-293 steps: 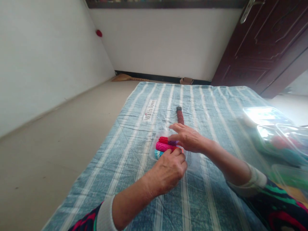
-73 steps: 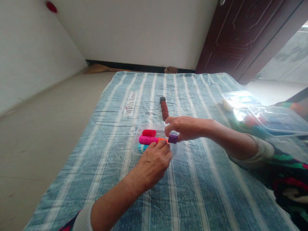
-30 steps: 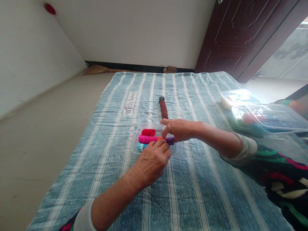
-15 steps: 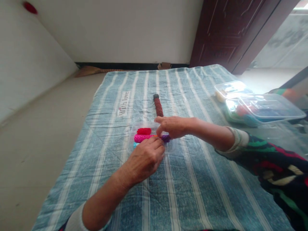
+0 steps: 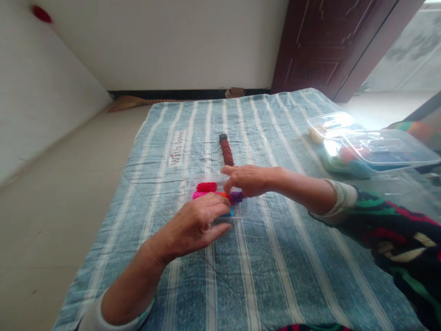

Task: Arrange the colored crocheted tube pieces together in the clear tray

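A small clear plastic tray lies on the striped blue cloth. It holds crocheted rolls: a red roll, a pink roll, a bit of orange and a blue one mostly hidden. My right hand pinches a purple roll at the tray's right part. My left hand hovers over the tray's near side with its fingers stretched out, covering part of the rolls.
A long dark red crocheted piece lies on the cloth beyond the tray. Clear plastic boxes with coloured things inside stand at the right. A dark wooden door and white walls stand behind; bare floor lies to the left.
My left hand has drawn back toward me and its fingers have spread. My right hand still pinches the purple roll at the tray.
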`<action>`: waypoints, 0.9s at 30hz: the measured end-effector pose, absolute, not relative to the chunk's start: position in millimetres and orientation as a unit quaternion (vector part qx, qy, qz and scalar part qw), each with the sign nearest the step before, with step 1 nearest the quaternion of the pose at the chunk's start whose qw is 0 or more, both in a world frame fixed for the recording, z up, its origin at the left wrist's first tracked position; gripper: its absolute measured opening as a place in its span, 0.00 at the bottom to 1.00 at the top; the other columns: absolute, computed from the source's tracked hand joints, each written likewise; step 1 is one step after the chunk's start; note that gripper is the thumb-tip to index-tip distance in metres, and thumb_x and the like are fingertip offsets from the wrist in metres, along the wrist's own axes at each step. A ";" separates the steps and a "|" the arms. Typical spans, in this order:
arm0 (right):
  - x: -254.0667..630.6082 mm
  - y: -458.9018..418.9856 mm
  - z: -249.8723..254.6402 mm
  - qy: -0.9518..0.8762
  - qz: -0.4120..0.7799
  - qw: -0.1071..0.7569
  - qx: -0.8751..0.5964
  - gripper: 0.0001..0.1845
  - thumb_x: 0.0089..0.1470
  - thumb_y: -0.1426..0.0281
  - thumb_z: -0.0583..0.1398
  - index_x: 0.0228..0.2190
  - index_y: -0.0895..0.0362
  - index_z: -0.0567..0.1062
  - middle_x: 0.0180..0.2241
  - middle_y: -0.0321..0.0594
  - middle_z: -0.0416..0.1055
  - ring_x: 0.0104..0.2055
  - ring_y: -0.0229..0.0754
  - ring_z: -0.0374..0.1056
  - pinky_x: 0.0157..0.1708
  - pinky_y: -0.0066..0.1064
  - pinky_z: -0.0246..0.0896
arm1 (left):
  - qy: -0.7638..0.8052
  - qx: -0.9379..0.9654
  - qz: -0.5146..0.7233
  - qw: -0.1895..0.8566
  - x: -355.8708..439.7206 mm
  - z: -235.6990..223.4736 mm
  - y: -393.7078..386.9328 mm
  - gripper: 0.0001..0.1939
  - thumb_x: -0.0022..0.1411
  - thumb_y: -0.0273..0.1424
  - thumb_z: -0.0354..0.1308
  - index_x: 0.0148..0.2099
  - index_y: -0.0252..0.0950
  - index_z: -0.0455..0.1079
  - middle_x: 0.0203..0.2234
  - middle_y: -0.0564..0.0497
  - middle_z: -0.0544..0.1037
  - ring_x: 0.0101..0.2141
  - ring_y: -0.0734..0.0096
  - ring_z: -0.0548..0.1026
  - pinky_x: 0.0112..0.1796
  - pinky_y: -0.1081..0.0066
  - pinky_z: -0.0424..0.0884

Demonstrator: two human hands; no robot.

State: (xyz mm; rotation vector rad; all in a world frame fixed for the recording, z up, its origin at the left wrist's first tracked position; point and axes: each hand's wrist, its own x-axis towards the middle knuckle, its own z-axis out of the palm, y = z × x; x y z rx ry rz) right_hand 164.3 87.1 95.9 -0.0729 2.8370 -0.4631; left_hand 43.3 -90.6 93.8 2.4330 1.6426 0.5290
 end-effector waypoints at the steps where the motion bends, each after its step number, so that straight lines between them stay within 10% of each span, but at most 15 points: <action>1: 164.3 87.1 96.1 0.978 -0.159 0.131 -0.026 0.15 0.54 0.77 0.60 0.42 0.52 0.79 0.46 0.45 0.62 0.30 0.35 0.56 0.28 0.28 0.48 | 0.548 0.812 0.181 0.090 41.3 95.2 -90.8 0.05 0.63 0.30 0.59 0.40 0.35 0.73 0.37 0.49 0.79 0.39 0.68 0.76 0.43 0.68 0.75; 27: 165.2 85.8 95.3 0.980 -0.157 0.121 -0.029 0.11 0.54 0.73 0.62 0.40 0.52 0.79 0.43 0.43 0.60 0.30 0.35 0.57 0.28 0.28 0.48 | 0.562 0.797 0.221 0.027 41.6 71.1 -78.1 0.13 0.68 0.22 0.47 0.42 0.30 0.74 0.32 0.45 0.77 0.36 0.66 0.74 0.41 0.62 0.73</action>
